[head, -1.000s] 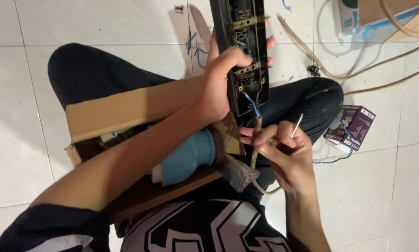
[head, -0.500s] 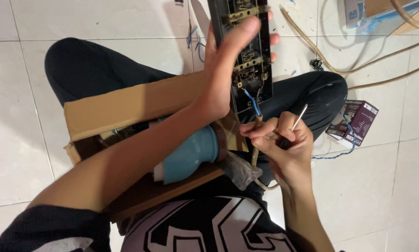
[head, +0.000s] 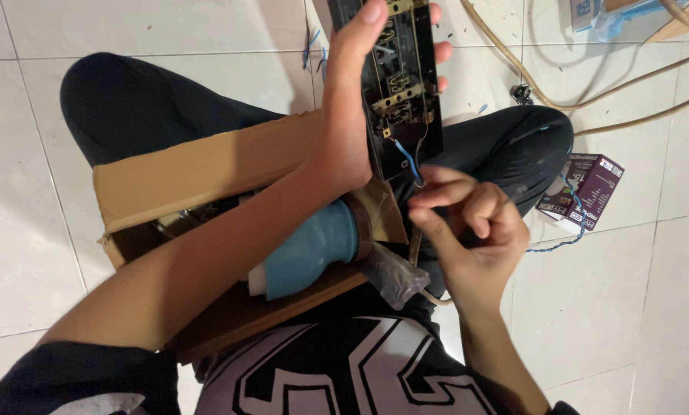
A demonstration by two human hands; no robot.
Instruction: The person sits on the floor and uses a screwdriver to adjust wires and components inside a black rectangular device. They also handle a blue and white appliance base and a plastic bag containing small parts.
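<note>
White tiled floor [head: 22, 230]. Left hand [head: 344, 131] closed around the upright black switch board [head: 394, 84]; right hand [head: 467, 230], just below its lower end, fingers pinching the blue wire [head: 410, 159].

There is only one view, from a camera on the person's head. It looks steeply down at the lap and the tiled floor [head: 37, 230], from close. The left hand [head: 348, 131] is near 12 o'clock, the right hand [head: 471, 230] near 3 o'clock of centre.
</note>
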